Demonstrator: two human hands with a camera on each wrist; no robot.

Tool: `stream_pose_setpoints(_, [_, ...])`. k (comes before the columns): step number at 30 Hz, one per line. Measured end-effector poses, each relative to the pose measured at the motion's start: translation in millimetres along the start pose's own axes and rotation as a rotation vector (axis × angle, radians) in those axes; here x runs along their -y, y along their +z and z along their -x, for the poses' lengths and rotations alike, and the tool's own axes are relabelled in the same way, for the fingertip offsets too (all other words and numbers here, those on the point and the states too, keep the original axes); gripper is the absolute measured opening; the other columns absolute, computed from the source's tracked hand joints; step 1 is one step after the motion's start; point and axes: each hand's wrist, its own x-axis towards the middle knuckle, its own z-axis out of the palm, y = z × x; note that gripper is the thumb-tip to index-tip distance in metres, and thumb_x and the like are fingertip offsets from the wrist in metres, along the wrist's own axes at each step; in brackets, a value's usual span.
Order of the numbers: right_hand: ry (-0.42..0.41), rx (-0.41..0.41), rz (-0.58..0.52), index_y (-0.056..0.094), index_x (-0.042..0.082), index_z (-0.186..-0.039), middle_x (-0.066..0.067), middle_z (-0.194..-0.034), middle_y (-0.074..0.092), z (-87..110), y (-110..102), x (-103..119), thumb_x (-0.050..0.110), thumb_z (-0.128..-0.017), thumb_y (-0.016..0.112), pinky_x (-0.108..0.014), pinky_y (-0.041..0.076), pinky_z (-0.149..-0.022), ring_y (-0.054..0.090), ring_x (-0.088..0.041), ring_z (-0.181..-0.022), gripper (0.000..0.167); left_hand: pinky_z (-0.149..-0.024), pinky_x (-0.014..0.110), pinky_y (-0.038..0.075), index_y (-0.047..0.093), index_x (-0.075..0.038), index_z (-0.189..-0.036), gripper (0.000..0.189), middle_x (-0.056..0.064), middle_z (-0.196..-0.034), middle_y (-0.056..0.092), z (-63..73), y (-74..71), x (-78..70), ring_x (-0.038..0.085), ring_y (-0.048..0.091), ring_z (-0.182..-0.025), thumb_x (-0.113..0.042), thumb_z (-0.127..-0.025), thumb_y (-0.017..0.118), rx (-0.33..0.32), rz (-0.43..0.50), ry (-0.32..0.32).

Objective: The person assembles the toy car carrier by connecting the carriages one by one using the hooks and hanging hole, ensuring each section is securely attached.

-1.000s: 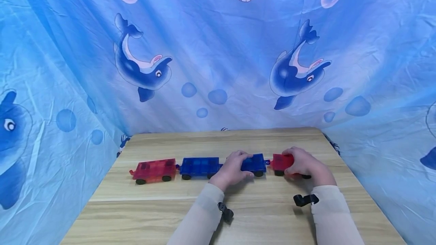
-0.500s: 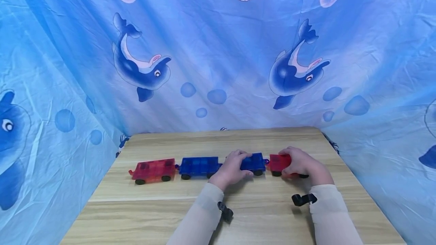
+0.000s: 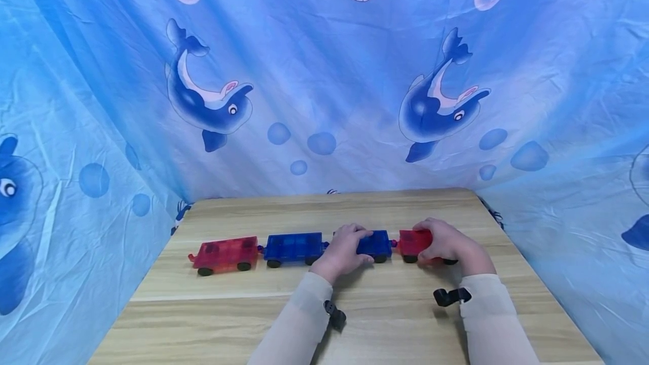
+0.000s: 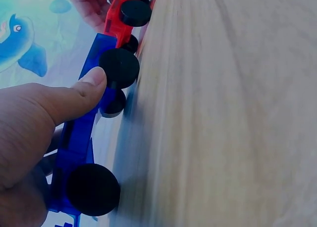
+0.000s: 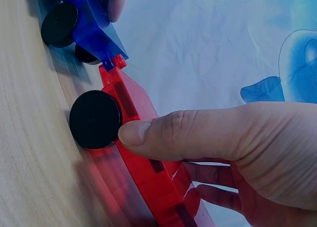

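Observation:
Four-wheeled toy train cars of translucent plastic stand in a row across the table. My left hand [image 3: 345,251] grips the second blue car [image 3: 374,244] by its sides, its thumb beside a black wheel [image 4: 119,68] in the left wrist view. My right hand [image 3: 446,241] holds the red car [image 3: 413,241] at the right end, thumb on its near side by the front wheel [image 5: 95,119]. In the right wrist view the red hook [image 5: 119,61] of that car meets the end of the blue car [image 5: 89,19]. Part of each held car is hidden behind the hand.
Left of my hands stand another blue car [image 3: 293,246] and a red car [image 3: 226,253], linked in line with the rest. The wooden table [image 3: 228,320] ends at a blue dolphin-print curtain [image 3: 324,100] behind and on both sides.
The right-hand red car has moved slightly left with my right hand, up against the blue car. The whole row has shifted slightly left in view. Both hands keep their hold.

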Motion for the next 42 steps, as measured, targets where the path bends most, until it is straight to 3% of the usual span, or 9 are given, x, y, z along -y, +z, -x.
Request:
stream_pose_setpoints(19, [0.008, 0.031, -0.024, 0.063, 0.01, -0.144, -0.012, -0.134, 0.059, 6.1, -6, -4, 0.014, -0.07, 0.098, -0.055, 0.056, -0.09, 0.057, -0.036, -0.115, 0.082, -0.117, 0.049, 0.04, 0.059, -0.028, -0.15, 0.07, -0.001, -0.15, 0.055, 0.1, 3.3, 0.0, 0.026, 0.048, -0.141, -0.049, -0.088, 0.082, -0.022, -0.039, 0.01])
stream_pose_setpoints(31, [0.019, 0.05, -0.045, 0.061, 0.009, -0.145, -0.013, -0.135, 0.059, 8.4, -6, 1, 0.015, -0.069, 0.098, -0.053, 0.057, -0.087, 0.057, -0.036, -0.114, 0.085, -0.119, 0.049, 0.037, 0.06, -0.027, -0.15, 0.069, -0.001, -0.15, 0.056, 4.6, -2.6, -1.9, 0.025, 0.048, -0.142, -0.049, -0.089, 0.082, 0.009, -0.065, 0.01])
stream_pose_setpoints(37, [0.002, 0.043, -0.004, 0.061, 0.008, -0.145, -0.013, -0.134, 0.059, 9.7, -4, 4, 0.015, -0.07, 0.098, -0.054, 0.058, -0.087, 0.056, -0.037, -0.115, 0.084, -0.119, 0.048, 0.037, 0.059, -0.029, -0.15, 0.07, -0.001, -0.152, 0.054, 6.3, -3.6, 0.6, 0.025, 0.047, -0.143, -0.051, -0.088, 0.083, 0.012, -0.076, 0.014])
stream_pose_setpoints(42, [-0.007, 0.039, 0.01, 0.06, 0.008, -0.145, -0.014, -0.132, 0.059, 10.3, -5, 5, 0.017, -0.07, 0.099, -0.055, 0.058, -0.087, 0.056, -0.037, -0.114, 0.085, -0.121, 0.052, 0.034, 0.057, -0.029, -0.151, 0.072, -0.002, -0.154, 0.051, 8.8, -7.5, 6.7, 0.027, 0.043, -0.146, -0.049, -0.087, 0.084, 0.002, -0.032, 0.028])
